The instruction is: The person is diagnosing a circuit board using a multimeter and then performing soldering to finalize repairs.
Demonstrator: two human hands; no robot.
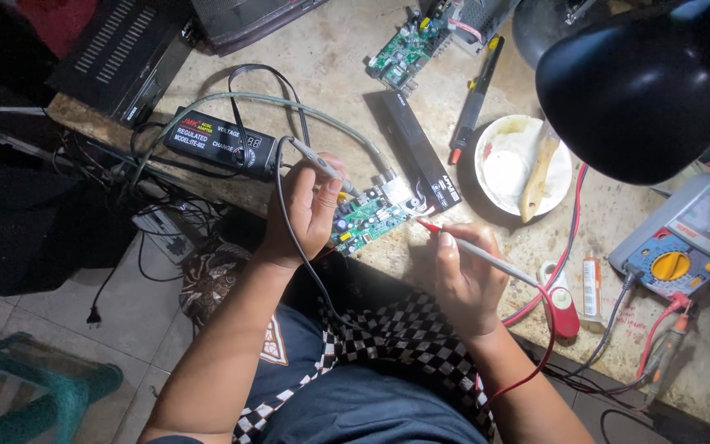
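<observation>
At frame centre, the left hand grips a grey probe over the green circuit board; the right hand pinches a red-tipped probe (its tip seemingly touching the board's right edge).

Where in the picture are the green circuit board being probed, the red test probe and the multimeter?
green circuit board (365, 219): head view, on the bare middle of the board.
red test probe (486, 257): head view, on its pale shaft beside the right hand.
multimeter (670, 265): head view, on its yellow dial.

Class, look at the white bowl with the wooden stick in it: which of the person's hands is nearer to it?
Right. The right hand, holding a red-tipped probe, sits just below-left of the white bowl; the left hand is farther left, beyond the green circuit board.
</observation>
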